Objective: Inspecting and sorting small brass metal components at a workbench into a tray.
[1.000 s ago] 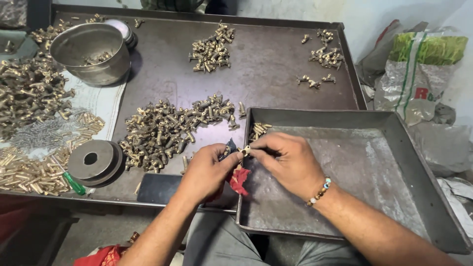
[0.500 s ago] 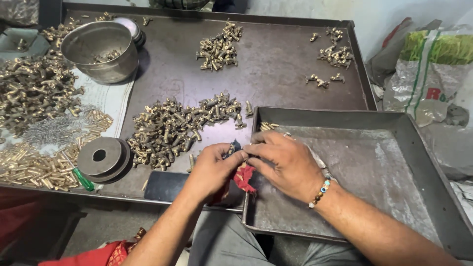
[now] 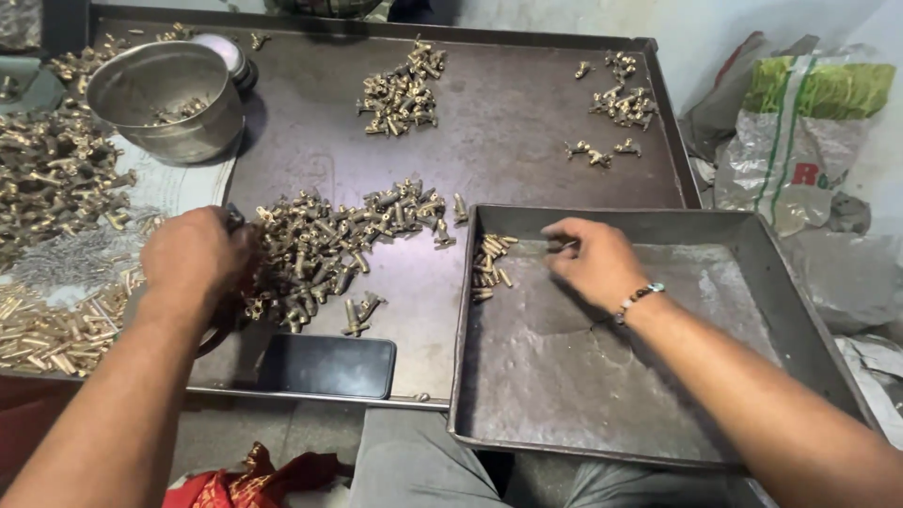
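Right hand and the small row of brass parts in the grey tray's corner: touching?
Apart. The head view shows bare tray floor between the right hand and the row of brass parts in the grey tray.

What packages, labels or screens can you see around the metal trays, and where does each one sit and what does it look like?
Dark flat rectangular phone: lies on the big tray's near edge, below the brass parts pile; screen black.
Crumpled plastic sack with green top and pale grey body: slumped at far right beyond the trays, green stripes and red print.
Other labels or signs: none seen.
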